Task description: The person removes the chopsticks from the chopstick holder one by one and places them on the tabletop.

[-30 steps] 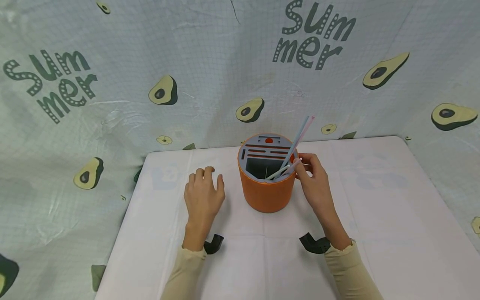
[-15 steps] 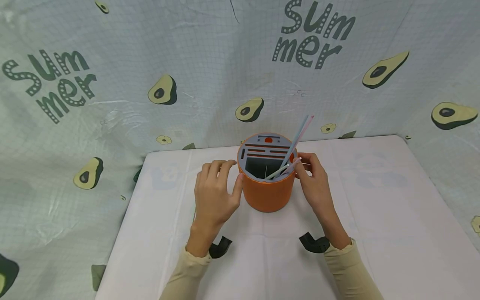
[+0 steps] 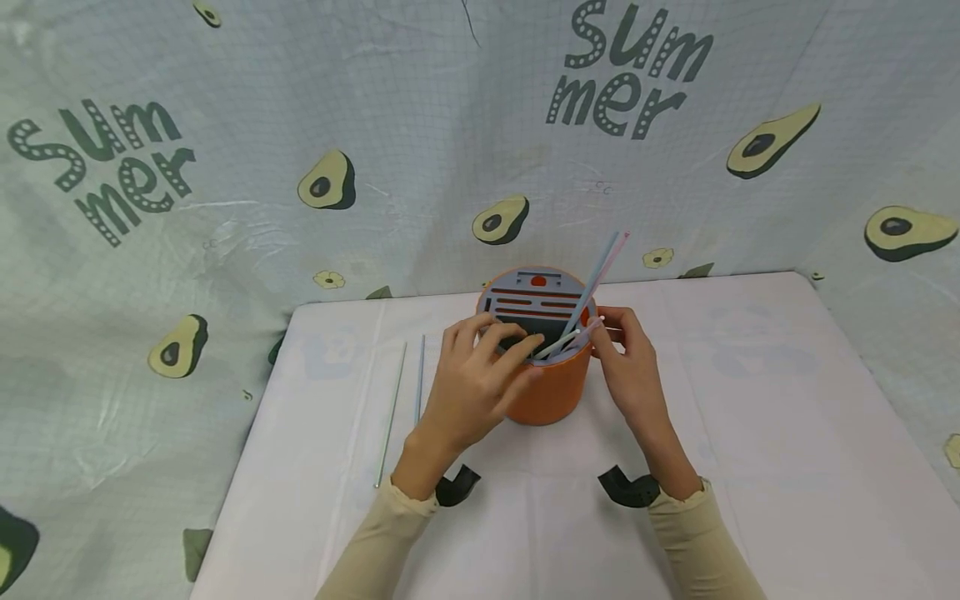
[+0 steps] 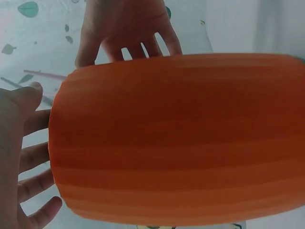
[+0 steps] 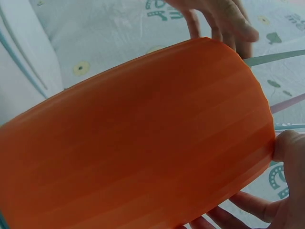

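Observation:
An orange round pot (image 3: 551, 400) with a grey slotted top stands upright in the head view. A blue straw (image 3: 602, 260), a pink straw (image 3: 612, 262), a pale green straw (image 3: 557, 346) and a short pinkish one stick out at its right side. My left hand (image 3: 468, 387) is over the left part of the opening, fingers bent loosely above the rim with nothing visible in them. My right hand (image 3: 632, 367) grips the pot's right rim, thumb on the edge and fingers round the wall. In the right wrist view, that thumb (image 5: 288, 145) presses the rim.
A pale green straw (image 3: 391, 414) and a blue straw (image 3: 419, 379) lie on the white-covered table (image 3: 757, 433), left of my left hand. A hanging cloth (image 3: 420, 108) with avocado prints rises behind the table. A black strap piece (image 3: 459, 486) juts from the left wrist.
My left hand has moved right from the table to the pot's side, then over its opening, uncovering the two lying straws. The right hand and pot have stayed put.

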A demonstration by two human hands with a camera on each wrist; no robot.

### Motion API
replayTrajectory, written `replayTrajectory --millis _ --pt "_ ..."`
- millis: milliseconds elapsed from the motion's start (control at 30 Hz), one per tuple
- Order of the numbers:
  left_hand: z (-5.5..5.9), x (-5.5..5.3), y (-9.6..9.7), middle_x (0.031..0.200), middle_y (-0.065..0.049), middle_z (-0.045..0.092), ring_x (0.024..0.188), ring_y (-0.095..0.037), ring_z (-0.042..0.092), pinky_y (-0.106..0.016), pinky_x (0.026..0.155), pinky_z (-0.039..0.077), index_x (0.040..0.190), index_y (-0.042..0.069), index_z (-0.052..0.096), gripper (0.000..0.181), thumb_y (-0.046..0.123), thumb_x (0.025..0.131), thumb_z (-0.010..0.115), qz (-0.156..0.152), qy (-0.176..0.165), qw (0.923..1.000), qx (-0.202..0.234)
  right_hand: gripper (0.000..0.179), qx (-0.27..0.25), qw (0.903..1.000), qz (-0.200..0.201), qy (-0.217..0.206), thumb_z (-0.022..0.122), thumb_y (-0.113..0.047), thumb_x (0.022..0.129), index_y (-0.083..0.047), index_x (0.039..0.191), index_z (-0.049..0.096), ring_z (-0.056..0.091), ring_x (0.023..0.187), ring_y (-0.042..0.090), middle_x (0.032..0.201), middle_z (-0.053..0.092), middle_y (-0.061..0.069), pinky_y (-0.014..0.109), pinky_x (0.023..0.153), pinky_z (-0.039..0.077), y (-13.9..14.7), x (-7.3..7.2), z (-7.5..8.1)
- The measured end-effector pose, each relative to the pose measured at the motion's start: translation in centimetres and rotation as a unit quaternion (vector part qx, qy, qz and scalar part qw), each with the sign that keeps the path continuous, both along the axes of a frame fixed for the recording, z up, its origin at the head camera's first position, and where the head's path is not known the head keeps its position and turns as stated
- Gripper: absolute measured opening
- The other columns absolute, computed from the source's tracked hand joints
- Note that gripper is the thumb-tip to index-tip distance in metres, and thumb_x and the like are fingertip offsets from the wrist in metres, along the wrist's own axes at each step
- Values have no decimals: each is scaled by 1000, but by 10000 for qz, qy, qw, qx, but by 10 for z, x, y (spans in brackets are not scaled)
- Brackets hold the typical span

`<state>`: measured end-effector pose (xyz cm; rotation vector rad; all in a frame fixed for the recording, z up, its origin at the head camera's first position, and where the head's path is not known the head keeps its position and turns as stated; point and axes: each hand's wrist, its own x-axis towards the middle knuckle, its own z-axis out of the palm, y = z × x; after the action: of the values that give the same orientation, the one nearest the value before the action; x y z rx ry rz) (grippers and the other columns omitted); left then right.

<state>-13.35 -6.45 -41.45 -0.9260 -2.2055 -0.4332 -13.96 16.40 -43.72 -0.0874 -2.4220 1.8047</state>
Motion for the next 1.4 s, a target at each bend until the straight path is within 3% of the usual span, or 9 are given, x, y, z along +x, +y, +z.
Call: replayTrajectory --millis 133,300,567,733,833,967,1067,1233,1400 --pt "0 -1 5 117 -1 71 121 -27 57 -47 100 45 120 21 78 30 41 104 62 -130 -152 9998 -41 49 -36 10000 13 42 50 -46 108 -11 143 54 60 117 19 137 61 9 12 89 54 0 0 0" --pt "4 -2 9 113 1 73 121 -24 58 -46 101 45 110 19 80 18 32 100 71 -301 -599 9971 351 48 -37 10000 5 66 50 -45 109 -11 143 54 61 118 20 137 61 9 10 88 53 -1 0 -1" --pt "9 -4 10 110 2 76 122 -22 61 -44 102 46 108 14 77 14 24 102 69 -530 -850 9922 737 48 -28 10000 7 54 49 -44 109 -11 143 54 61 120 22 138 60 10 8 86 52 -1 0 0" --pt "15 -7 6 108 0 77 122 -22 64 -44 102 48 110 11 75 13 17 102 67 -877 -1122 9827 1186 49 -38 10000 12 34 49 -45 109 -10 143 53 60 121 23 139 60 11 7 86 51 -1 0 0" --pt "20 -10 4 107 -1 78 120 -22 65 -42 102 49 110 10 76 12 14 102 67 -1055 -1354 9734 1517 49 -41 10000 9 45 49 -45 109 -10 143 53 59 121 24 139 60 11 7 87 51 0 0 0" --pt "29 -12 0 107 -2 77 108 -17 65 -37 82 55 108 9 74 10 11 103 66 -1243 -1667 9574 2004 49 -41 10000 6 35 49 -45 109 -10 144 53 59 121 23 139 60 11 6 87 51 0 0 -1" --pt "37 -14 -3 106 -3 76 99 -14 65 -32 72 54 106 9 73 9 9 103 65 -1373 -1981 9408 2383 49 -39 10000 5 22 50 -45 109 -10 144 53 59 121 24 139 60 11 7 87 51 0 0 -1" --pt "51 -16 -8 102 -8 77 99 -16 71 -30 89 58 106 5 74 10 7 102 65 -1502 -2454 9113 2944 50 -8 10000 -1 -11 49 -45 109 -11 144 53 59 122 24 140 60 10 11 90 54 0 0 -1" --pt "63 -17 -16 100 -15 76 92 -16 73 -37 85 63 108 0 73 15 10 104 63 -1648 -2799 8795 3478 50 6 10000 14 -6 50 -46 109 -11 144 53 59 122 23 140 60 9 15 92 55 0 0 -2"
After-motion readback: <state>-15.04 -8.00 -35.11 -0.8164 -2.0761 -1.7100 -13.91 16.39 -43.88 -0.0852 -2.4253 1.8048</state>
